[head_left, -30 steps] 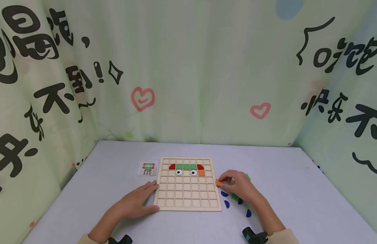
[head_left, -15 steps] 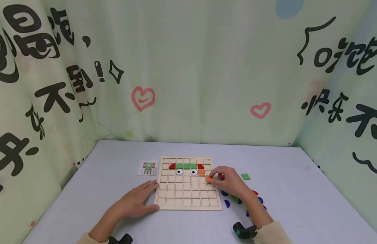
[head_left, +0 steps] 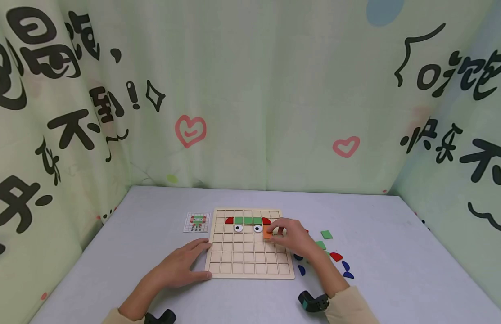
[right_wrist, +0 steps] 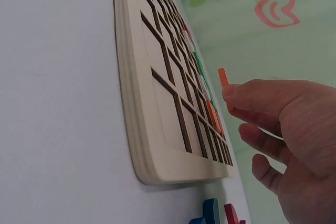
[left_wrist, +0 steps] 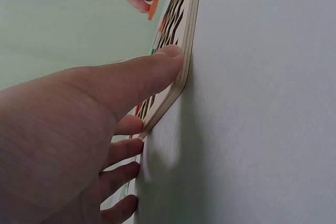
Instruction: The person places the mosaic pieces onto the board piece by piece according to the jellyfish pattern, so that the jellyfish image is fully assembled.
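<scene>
A wooden grid board (head_left: 238, 272) lies on the table, with red, green, orange and eye tiles set in its upper rows. Along its left edge rests my left hand (head_left: 177, 269), fingers spread, thumb at the near corner. Over the right part of the board, my right hand (head_left: 294, 235) pinches an orange square tile (right_wrist: 223, 77) between thumb and finger. In the right wrist view this tile is tilted and held clear of the board. Another orange tile (right_wrist: 212, 114) sits in the grid close by; in the head view the held one largely covers it.
A small pattern card (head_left: 196, 222) lies left of the board's far corner. Right of the board are scattered loose pieces: green squares (head_left: 326, 234), a red quarter-round (head_left: 336, 256) and blue half-rounds (head_left: 348, 275). The right forearm hides some of them. A patterned curtain (head_left: 234, 90) surrounds the table.
My right hand has carried the orange tile leftward from the board's right edge to above the grid, uncovering loose pieces on the right. My left hand has stayed at the board's edge.
</scene>
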Motion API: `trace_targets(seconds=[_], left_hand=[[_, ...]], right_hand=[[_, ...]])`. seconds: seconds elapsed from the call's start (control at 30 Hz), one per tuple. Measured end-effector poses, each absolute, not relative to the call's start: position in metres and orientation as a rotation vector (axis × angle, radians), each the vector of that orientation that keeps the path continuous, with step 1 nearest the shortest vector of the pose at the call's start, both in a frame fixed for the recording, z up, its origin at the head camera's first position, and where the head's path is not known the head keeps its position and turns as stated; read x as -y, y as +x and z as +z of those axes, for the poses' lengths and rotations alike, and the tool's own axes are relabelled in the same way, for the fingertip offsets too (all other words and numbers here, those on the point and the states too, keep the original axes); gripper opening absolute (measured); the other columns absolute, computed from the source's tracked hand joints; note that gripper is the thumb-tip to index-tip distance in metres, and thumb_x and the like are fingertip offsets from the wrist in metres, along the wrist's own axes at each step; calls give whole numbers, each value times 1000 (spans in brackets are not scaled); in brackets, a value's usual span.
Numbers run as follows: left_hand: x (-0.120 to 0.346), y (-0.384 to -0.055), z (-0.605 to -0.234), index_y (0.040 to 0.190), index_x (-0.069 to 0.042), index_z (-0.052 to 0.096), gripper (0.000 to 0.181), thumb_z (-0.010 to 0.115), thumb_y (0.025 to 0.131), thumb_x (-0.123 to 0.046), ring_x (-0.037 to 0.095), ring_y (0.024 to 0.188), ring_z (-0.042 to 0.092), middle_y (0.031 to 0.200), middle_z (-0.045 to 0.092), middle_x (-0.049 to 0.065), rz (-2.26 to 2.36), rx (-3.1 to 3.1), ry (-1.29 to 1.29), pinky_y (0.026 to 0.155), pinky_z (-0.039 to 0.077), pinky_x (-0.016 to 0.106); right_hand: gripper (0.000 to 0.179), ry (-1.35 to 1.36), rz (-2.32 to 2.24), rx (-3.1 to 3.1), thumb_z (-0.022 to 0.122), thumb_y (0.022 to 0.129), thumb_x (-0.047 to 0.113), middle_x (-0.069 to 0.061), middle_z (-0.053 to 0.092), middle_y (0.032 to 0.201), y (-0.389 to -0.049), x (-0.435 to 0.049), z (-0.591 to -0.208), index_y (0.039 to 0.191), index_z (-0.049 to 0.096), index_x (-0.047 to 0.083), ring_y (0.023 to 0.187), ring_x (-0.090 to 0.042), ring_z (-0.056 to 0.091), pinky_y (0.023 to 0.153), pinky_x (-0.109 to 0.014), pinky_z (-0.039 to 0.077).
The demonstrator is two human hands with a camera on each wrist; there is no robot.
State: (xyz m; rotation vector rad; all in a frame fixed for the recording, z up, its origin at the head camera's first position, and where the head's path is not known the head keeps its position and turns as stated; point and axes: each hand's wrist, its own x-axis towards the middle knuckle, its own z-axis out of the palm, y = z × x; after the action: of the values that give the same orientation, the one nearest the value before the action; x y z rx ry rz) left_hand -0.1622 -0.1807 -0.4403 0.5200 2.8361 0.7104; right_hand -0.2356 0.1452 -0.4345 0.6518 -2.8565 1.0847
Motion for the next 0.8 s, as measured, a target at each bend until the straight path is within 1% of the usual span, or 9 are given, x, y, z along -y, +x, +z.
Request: trace_targets(seconds=[0.17, 0.43, 0.73, 0.8], left_hand=[[180, -162, -440, 144, -12, 46, 79, 72, 80, -52, 31, 141, 38, 153, 38, 6, 716, -2831, 519, 110, 36, 56], [181, -160, -439, 144, -11, 45, 78, 71, 82, -51, 32, 141, 38, 154, 38, 7, 698, -2834, 542, 110, 36, 56], [181, -159, -438, 145, -10, 44, 78, 70, 83, -51, 32, 140, 39, 154, 37, 8, 682, -2833, 571, 109, 37, 56], [181, -159, -438, 144, -11, 45, 77, 69, 83, -51, 32, 140, 39, 154, 37, 8, 679, -2839, 569, 109, 37, 56]], right_hand=[[15, 646, 1093, 2872, 78, 82, 17, 6, 68, 96, -237, -137, -433, 96, 73, 20, 80, -11, 53, 63, -20, 45], [16, 640, 1116, 2883, 76, 82, 11, 6, 65, 88, -240, -127, -432, 97, 74, 18, 79, -12, 52, 63, -20, 44], [13, 657, 1098, 2880, 76, 83, 12, 5, 63, 84, -243, -119, -433, 95, 74, 16, 75, -12, 51, 62, -20, 43], [13, 669, 1090, 2875, 76, 83, 13, 5, 61, 83, -244, -118, -433, 95, 74, 18, 74, -13, 50, 61, -21, 42]])
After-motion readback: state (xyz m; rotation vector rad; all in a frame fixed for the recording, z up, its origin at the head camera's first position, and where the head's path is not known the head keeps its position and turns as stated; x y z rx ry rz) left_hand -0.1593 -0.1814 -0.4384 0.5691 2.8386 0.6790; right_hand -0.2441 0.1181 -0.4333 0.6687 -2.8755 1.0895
